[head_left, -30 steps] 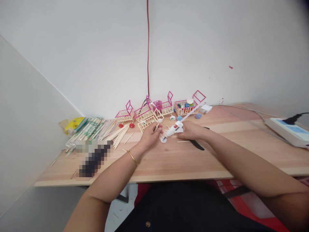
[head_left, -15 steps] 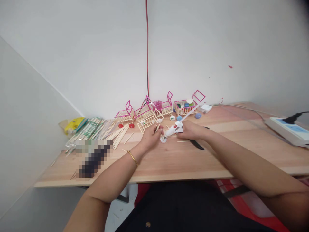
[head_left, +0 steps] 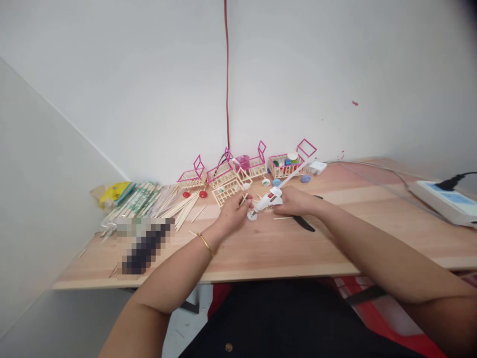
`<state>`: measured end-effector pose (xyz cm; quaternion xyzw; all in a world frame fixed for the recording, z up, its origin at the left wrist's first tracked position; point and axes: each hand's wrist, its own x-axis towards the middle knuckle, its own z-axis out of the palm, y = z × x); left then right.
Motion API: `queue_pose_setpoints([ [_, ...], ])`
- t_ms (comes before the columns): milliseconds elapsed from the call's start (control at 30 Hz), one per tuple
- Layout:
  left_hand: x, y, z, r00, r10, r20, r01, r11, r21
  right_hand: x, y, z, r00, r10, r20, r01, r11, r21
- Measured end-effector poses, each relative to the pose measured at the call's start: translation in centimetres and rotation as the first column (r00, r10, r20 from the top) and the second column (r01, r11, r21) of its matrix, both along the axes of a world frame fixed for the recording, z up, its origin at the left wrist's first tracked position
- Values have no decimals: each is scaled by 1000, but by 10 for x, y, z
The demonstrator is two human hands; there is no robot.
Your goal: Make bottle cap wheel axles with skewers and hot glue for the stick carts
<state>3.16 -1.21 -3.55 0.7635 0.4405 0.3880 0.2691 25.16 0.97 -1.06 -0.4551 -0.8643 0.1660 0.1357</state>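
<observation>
My right hand (head_left: 296,200) is wrapped round a white hot glue gun (head_left: 269,199), with a long glue stick (head_left: 294,174) jutting from its back. The gun's nozzle points down at a small white round cap (head_left: 252,217) on the table. My left hand (head_left: 234,211) is closed with a short wooden stick (head_left: 243,199) between its fingers, and its fingertips are beside the cap. Just behind that hand lies a plain wooden-stick basket frame (head_left: 225,192). Under my right wrist, a black-handled tool (head_left: 304,223) is partly hidden.
Several small pink-edged stick carts (head_left: 192,178) line the wall, one holding coloured caps (head_left: 288,162). Loose sticks (head_left: 186,211), bagged sticks (head_left: 136,201) and red caps (head_left: 203,194) lie left. A power strip (head_left: 447,201) stands at the right. The table's front edge (head_left: 261,277) is near my body.
</observation>
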Motion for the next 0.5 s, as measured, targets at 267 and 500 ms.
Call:
queue_pose_setpoints([
  [267, 1, -3, 3, 1000, 1, -13, -1, 1000, 17, 2, -2, 4, 999, 0, -44, -2, 999, -53],
  [500, 2, -4, 5, 999, 5, -34, -4, 1000, 20, 4, -4, 11, 998, 10, -66, -11, 1000, -20],
])
